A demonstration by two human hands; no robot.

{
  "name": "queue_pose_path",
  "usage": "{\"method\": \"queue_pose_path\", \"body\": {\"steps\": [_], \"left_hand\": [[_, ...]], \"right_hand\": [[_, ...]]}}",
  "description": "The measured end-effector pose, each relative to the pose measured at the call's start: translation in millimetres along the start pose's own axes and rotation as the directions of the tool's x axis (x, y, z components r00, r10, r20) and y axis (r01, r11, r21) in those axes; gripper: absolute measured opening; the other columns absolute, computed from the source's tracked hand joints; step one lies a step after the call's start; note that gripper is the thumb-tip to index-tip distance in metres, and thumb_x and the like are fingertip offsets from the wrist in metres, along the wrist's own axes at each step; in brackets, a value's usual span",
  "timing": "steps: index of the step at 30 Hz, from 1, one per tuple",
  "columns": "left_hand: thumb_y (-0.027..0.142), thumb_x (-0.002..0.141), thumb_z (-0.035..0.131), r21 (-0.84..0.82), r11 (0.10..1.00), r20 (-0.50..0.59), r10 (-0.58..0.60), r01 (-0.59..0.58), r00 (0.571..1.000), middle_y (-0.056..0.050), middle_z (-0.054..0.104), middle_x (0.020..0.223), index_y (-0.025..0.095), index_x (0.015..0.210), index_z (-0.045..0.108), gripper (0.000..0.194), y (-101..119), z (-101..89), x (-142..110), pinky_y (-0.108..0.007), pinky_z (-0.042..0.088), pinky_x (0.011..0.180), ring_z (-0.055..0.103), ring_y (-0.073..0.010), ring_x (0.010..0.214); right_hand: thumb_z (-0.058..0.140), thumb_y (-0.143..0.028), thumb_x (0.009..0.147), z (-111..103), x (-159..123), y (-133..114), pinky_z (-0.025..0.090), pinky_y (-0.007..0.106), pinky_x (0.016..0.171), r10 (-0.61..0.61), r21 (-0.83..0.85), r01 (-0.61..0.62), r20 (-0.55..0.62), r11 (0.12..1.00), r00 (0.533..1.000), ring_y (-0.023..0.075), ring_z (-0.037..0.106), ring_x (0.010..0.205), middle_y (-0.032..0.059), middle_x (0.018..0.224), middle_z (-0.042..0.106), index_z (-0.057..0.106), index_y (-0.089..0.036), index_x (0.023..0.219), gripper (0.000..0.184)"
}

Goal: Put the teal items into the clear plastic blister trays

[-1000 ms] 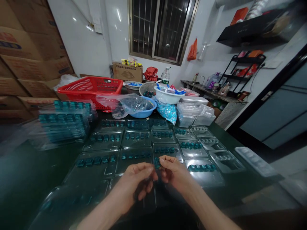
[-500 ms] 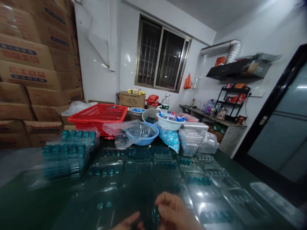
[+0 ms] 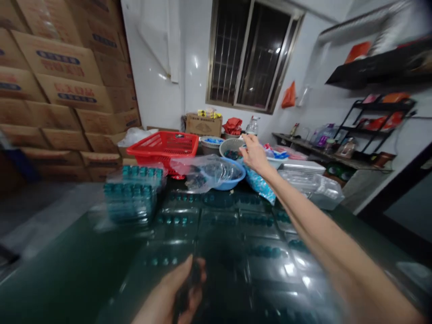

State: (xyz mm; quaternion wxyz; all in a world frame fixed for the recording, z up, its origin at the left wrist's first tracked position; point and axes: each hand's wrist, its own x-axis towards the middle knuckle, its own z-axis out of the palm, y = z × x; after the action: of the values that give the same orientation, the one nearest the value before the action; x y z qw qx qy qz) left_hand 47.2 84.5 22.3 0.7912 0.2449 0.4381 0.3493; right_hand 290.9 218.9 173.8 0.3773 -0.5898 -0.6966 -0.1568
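Here's the head-worn camera, looking forward and down from above the near end of the table (image 3: 64,252), facing the barred window (image 3: 253,56) across the room!

**Your room: cartons left, barred window ahead, dark door right**

To your left, stacked cardboard cartons (image 3: 60,90) climb high against a glossy white wall (image 3: 151,67), with a grey floor (image 3: 43,211) showing below them. Straight ahead, a barred window (image 3: 253,56) shows dark panes, and an orange plastic bag (image 3: 288,95) hangs just beside it. On your right, silver ducting (image 3: 361,22) runs above a black range hood (image 3: 378,67) and a black metal shelf rack (image 3: 381,106). A stone counter (image 3: 303,150) lines that wall, near a black-framed glass door (image 3: 405,207). Light glints off the wall.
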Motion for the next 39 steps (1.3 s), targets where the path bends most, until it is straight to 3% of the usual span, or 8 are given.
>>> {"method": "queue_pose_path", "body": {"steps": [4,7,10,17,24,32,35,39], "left_hand": [[0.036,0.073,0.053,0.08,0.993,0.127,0.079,-0.09,0.989,-0.005,0.058,0.071,0.012,0.091,0.058,0.031,0,11.3,0,-0.015,0.019,0.029,0.041,-0.0046,0.041],[0.034,0.074,0.051,0.16,0.976,0.171,0.122,-0.149,0.978,-0.004,0.059,0.065,0.011,0.09,0.058,0.029,-8,22.8,-3,-0.016,0.018,0.029,0.04,-0.0049,0.037],[0.034,0.075,0.05,0.226,0.954,0.236,0.145,-0.199,0.961,0.0,0.053,0.048,0.012,0.096,0.056,0.031,-19,31.6,-4,-0.016,0.02,0.03,0.04,-0.0062,0.035],[0.034,0.078,0.044,0.333,0.926,0.321,0.065,-0.177,0.945,0.0,0.052,0.041,0.01,0.107,0.051,0.038,-34,45.7,-12,-0.017,0.019,0.029,0.04,-0.0079,0.032],[0.03,0.077,0.047,0.334,0.931,0.389,0.004,-0.146,0.921,-0.007,0.062,0.07,0.012,0.099,0.054,0.03,-41,49.8,-22,-0.017,0.018,0.028,0.043,-0.0061,0.037],[0.033,0.077,0.044,0.611,0.742,0.335,0.073,-0.276,0.939,0.005,0.048,0.042,0.014,0.117,0.041,0.044,-41,54.3,-29,-0.017,0.021,0.03,0.034,-0.006,0.032],[0.026,0.073,0.05,0.641,0.714,0.35,0.055,-0.282,0.935,0.005,0.049,0.048,0.014,0.115,0.044,0.044,-38,55.8,-32,-0.016,0.024,0.031,0.039,-0.0064,0.037],[0.023,0.069,0.056,0.523,0.831,0.375,-0.024,-0.19,0.927,0.002,0.052,0.062,0.014,0.106,0.047,0.038,-38,53.5,-31,-0.015,0.022,0.029,0.041,-0.0062,0.043]], "right_hand": [[0.046,-0.018,0.08,-4,-101,-38,0.041,0.029,0.073,-0.172,0.324,0.104,0.188,0.94,0.967,0.0148,0.052,0.077,0.0051,0.089,0.056,0.054,-0.016,0.1,0.022],[0.051,-0.016,0.077,-14,-181,-70,0.041,0.024,0.067,-0.135,0.446,-0.054,0.382,0.893,0.914,0.0113,0.052,0.071,0.0023,0.085,0.056,0.056,-0.019,0.097,0.021],[0.056,-0.015,0.073,-22,-221,-82,0.041,0.023,0.066,-0.028,0.443,-0.207,0.468,0.872,0.883,0.011,0.052,0.072,0.0006,0.085,0.054,0.055,-0.022,0.099,0.027],[0.057,-0.009,0.069,-36,-248,-74,0.04,0.024,0.065,0.116,0.484,-0.367,0.472,0.795,0.874,0.0114,0.05,0.071,-0.001,0.077,0.052,0.058,-0.02,0.089,0.023],[0.043,-0.016,0.081,-38,-272,-68,0.043,0.023,0.06,0.245,0.68,-0.562,0.512,0.471,0.823,0.0106,0.056,0.063,-0.0011,0.068,0.055,0.055,-0.016,0.086,0.013],[0.056,-0.021,0.073,-40,-274,-67,0.037,0.022,0.057,0.248,0.576,-0.564,0.536,0.591,0.807,0.0098,0.049,0.062,-0.0016,0.071,0.056,0.06,-0.017,0.083,0.011],[0.055,-0.017,0.073,-39,-276,-64,0.038,0.022,0.058,0.236,0.615,-0.641,0.612,0.459,0.755,0.01,0.051,0.064,-0.0011,0.072,0.058,0.059,-0.016,0.081,0.009],[0.058,-0.018,0.071,-34,-281,-61,0.035,0.019,0.05,0.267,0.671,-0.724,0.676,0.161,0.687,0.0066,0.047,0.054,-0.0032,0.062,0.052,0.056,-0.015,0.077,0.006]]}}
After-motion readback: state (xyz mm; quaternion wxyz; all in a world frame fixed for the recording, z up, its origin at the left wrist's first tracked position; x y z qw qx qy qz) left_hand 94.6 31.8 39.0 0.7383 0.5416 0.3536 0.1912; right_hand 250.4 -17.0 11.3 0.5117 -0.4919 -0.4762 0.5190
